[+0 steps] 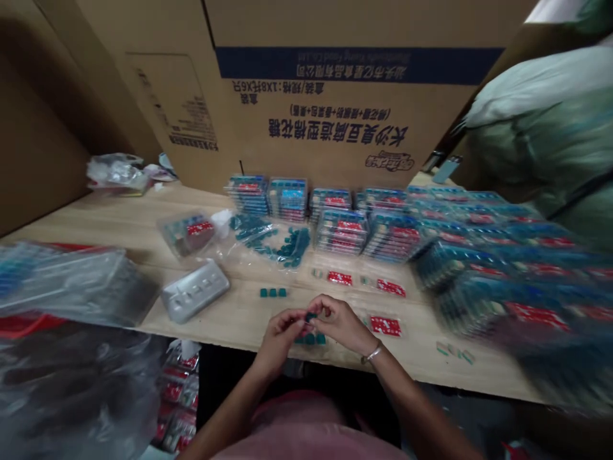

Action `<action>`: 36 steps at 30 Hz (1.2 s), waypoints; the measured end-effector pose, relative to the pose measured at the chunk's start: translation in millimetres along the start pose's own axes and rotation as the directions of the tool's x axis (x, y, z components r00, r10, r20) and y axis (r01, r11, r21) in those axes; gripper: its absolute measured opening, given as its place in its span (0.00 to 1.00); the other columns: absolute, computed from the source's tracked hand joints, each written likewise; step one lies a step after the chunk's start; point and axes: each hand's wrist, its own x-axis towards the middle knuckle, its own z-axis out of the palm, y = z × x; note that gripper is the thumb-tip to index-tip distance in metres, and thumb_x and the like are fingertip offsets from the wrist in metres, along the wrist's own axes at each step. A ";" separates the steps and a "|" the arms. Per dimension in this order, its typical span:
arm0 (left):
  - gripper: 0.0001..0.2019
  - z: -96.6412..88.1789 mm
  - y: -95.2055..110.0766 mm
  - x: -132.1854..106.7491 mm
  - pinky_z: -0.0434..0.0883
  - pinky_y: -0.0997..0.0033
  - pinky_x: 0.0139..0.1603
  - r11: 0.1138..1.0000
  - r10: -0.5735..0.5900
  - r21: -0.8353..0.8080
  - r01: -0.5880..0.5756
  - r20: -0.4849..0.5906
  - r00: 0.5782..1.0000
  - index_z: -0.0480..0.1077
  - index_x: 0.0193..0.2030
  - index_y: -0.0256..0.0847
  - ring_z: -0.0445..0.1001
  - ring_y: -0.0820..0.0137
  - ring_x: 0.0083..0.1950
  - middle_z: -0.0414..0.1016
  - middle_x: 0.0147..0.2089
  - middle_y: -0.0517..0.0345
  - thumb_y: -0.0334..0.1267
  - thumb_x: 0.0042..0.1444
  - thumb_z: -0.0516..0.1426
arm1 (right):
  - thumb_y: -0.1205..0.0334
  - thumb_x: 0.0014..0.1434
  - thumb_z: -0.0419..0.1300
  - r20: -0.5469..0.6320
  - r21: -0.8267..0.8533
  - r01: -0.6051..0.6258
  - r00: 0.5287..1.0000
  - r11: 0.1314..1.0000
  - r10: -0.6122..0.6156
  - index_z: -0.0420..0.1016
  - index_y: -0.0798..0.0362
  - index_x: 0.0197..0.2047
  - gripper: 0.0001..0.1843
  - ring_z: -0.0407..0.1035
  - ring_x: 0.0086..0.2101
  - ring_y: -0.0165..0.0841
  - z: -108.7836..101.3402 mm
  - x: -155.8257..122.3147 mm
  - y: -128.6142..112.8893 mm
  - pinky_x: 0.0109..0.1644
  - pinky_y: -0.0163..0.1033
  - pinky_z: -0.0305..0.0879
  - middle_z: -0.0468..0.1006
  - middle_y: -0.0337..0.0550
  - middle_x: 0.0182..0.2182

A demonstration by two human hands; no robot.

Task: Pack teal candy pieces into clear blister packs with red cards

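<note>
Pinching a teal piece (pixel 311 316) between both hands (pixel 283 329) (pixel 342 324).

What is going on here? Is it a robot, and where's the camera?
No robot here! These are a person's own bare hands: the left hand and the right hand. There's just one picture, from a camera worn on the head, looking forward and down.

The fingertips of both hands meet at a small teal block, which they seem to pinch; it's a bit blurry.

On the table are a row of three blocks, a heap of blocks by a clear bag, a grey tray, red packets and stacks of clear packs. A big carton stands behind.
</note>
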 end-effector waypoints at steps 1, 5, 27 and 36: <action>0.18 0.4 -1.5 3.7 0.70 0.68 0.40 0.998 -0.003 -0.068 0.001 -0.033 0.999 0.74 0.37 0.39 0.75 0.69 0.35 0.78 0.34 0.57 0.43 0.40 0.67 | 0.67 0.51 0.59 -0.003 0.039 0.004 1.000 0.999 -0.004 0.72 0.53 0.35 0.06 0.68 0.33 0.30 4.7 4.0 1.3 0.36 0.34 0.64 0.76 0.38 0.30; 0.19 -8.4 1.4 22.0 0.69 0.73 0.40 0.986 0.062 -0.153 -0.072 -0.072 0.995 0.74 0.36 0.39 0.73 0.72 0.36 0.77 0.34 0.59 0.38 0.33 0.70 | 0.71 0.53 0.54 0.052 0.197 0.083 0.994 0.977 -0.095 0.73 0.53 0.44 0.15 0.70 0.37 0.30 18.1 18.1 5.1 0.42 0.37 0.67 0.77 0.43 0.39; 0.26 -21.3 17.7 49.4 0.65 0.74 0.34 0.961 0.019 0.269 -0.070 0.189 0.982 0.61 0.43 0.41 0.73 0.72 0.33 0.74 0.30 0.63 0.32 0.36 0.66 | 0.73 0.59 0.53 -0.033 -0.391 0.170 0.980 0.905 -0.198 0.73 0.52 0.42 0.12 0.69 0.37 0.31 3.2 27.7 26.2 0.40 0.33 0.64 0.74 0.42 0.36; 0.33 -18.9 29.8 49.6 0.62 0.78 0.27 0.980 -0.064 0.198 0.002 0.308 0.949 0.60 0.50 0.41 0.70 0.76 0.26 0.71 0.24 0.69 0.33 0.35 0.68 | 0.69 0.61 0.52 0.284 -0.546 0.467 0.884 0.695 -0.371 0.71 0.52 0.31 0.09 0.67 0.33 0.30 -4.2 36.0 -1.4 0.35 0.33 0.61 0.72 0.41 0.32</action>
